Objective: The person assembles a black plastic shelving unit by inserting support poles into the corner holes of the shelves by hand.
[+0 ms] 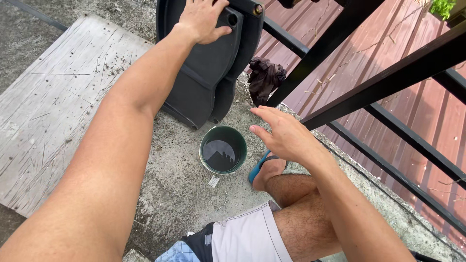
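Observation:
My left hand [201, 19] grips the top edge of a dark plastic chair [208, 73] that stands tipped on its side on the concrete. My right hand [284, 133] hovers open with fingers spread, holding nothing, just to the right of a small green bucket [204, 150] that holds dark water. A dark crumpled cloth [264, 77] hangs on the black metal railing [388, 80] above and beyond that hand. My bare knee and a foot in a blue sandal [257, 167] are below the right hand.
A weathered grey wooden board [53, 106] lies on the concrete floor [179, 189] to the left. The black railing runs diagonally on the right, with a red corrugated roof [388, 43] beyond it. A small white tag [214, 181] lies near the bucket.

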